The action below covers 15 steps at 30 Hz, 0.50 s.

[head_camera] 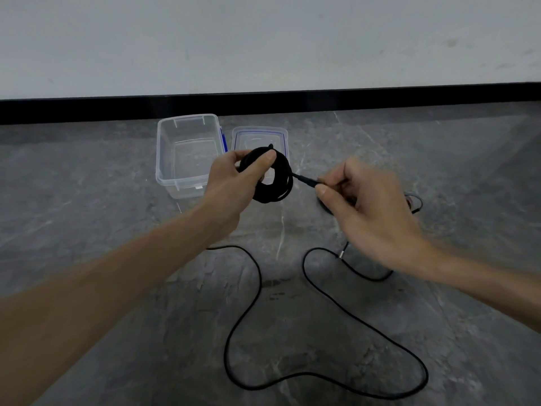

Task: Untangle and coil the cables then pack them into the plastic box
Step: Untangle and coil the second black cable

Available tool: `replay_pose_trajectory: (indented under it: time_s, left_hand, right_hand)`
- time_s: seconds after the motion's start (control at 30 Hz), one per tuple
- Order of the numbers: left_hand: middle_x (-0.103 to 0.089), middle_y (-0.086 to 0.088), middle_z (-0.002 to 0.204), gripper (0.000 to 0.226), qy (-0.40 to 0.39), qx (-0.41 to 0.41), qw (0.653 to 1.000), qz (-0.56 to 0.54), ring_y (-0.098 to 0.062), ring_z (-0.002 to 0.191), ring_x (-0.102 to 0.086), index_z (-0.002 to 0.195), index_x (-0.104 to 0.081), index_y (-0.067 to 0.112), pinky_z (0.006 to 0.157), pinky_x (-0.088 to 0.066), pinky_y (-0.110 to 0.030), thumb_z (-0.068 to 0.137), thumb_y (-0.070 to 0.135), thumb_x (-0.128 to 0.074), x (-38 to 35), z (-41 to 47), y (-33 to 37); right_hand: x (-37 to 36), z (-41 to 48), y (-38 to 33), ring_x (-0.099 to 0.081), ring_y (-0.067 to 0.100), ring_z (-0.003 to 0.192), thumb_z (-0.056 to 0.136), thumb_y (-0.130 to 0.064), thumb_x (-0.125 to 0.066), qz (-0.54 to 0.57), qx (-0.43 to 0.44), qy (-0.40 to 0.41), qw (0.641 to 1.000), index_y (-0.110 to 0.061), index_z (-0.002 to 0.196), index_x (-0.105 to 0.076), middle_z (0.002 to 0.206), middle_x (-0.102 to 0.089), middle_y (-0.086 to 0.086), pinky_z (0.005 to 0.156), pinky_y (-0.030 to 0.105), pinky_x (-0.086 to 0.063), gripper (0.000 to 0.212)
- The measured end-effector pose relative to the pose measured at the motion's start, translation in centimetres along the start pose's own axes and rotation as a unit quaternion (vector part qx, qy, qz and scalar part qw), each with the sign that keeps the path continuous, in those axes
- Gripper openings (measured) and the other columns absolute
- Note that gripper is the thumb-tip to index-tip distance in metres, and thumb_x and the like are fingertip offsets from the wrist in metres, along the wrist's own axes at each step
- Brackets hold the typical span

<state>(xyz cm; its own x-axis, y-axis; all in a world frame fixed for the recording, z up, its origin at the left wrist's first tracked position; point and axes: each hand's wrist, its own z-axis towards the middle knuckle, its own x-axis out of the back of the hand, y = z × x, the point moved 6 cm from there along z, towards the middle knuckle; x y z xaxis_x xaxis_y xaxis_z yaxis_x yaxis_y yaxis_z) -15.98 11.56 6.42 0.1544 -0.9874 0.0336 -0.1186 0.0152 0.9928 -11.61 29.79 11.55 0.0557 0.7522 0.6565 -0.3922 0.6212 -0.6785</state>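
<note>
Presently the left hand holds a coiled cable in the air, the black loops passing round its curled fingers and the thumb pressed down on the top of the coil. From the side of the coil away from those fingers, a short straight tail runs out to a plug end, which the right hand pinches between thumb tip and forefinger; its remaining fingers are curled loosely into the palm. The two hands are near one another, joined only by that tail. Beyond the left fingertips stands the plastic box, clear-walled, open at the top and upright on the grey floor, with a blue latch on the side facing the coil. All the cable in view lies outside it. Just beside the box, directly behind the coil and left thumb, the lid lies flat, clear with a blue rim seal and partly hidden by the loops. Below both wrists a loose cable sprawls over the floor in one wide open curve, a small metal connector showing just under the right hand. Past the right knuckles a thin loop shows, possibly a further cable; motion blur prevents a firm finding.
</note>
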Motion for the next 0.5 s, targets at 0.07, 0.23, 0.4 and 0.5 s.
replay_pose_trajectory:
  time_s: [0.07, 0.23, 0.4, 0.5]
  left_hand:
    - [-0.057, 0.002, 0.084, 0.030, 0.005, 0.019, 0.999, -0.027, -0.010, 0.077, -0.056, 0.114, -0.060, 0.010, 0.073, -0.051, -0.028, 0.092, 0.030, -0.064, 0.0, -0.1, -0.3]
    - [-0.058, 0.002, 0.086, 0.029, -0.016, 0.085, 0.991, -0.106, -0.012, 0.079, -0.058, 0.119, -0.051, 0.020, 0.065, -0.046, -0.027, 0.094, 0.033, -0.059, -0.8, -1.7, -1.8]
    - [-0.060, -0.004, 0.096, 0.022, -0.044, 0.051, 0.992, -0.107, -0.019, 0.082, -0.062, 0.112, -0.052, 0.021, 0.073, -0.051, -0.035, 0.093, 0.030, -0.061, -0.8, -2.3, -1.4]
    - [-0.061, -0.008, 0.100, 0.020, -0.061, 0.042, 0.993, -0.096, -0.025, 0.086, -0.061, 0.108, -0.052, 0.021, 0.069, -0.049, -0.035, 0.093, 0.029, -0.062, -1.1, -2.5, -1.5]
  right_hand:
    - [-0.7, -0.5, -0.5, -0.060, 0.011, 0.073, 0.092, -0.015, -0.062, -0.044, 0.061, -0.011, 0.997, -0.012, 0.087, -0.057, 0.079, -0.061, -0.003, 0.064, 0.018, -0.047, 0.007]
    - [-4.1, -1.5, 0.9, -0.053, 0.019, 0.076, 0.093, -0.014, -0.057, -0.103, 0.125, -0.119, 0.980, -0.011, 0.096, -0.048, 0.088, -0.053, 0.001, 0.066, 0.041, -0.048, 0.010]
    - [-4.9, -1.7, 2.4, -0.054, 0.007, 0.106, 0.084, -0.038, -0.068, 0.063, -0.084, -0.251, 0.962, -0.023, 0.123, -0.044, 0.119, -0.052, -0.009, 0.090, 0.030, -0.049, 0.047]
    - [-4.1, -0.8, 3.0, -0.057, 0.013, 0.112, 0.076, -0.039, -0.066, 0.292, -0.267, -0.237, 0.887, -0.028, 0.121, -0.052, 0.129, -0.057, 0.000, 0.095, 0.032, -0.047, 0.048]
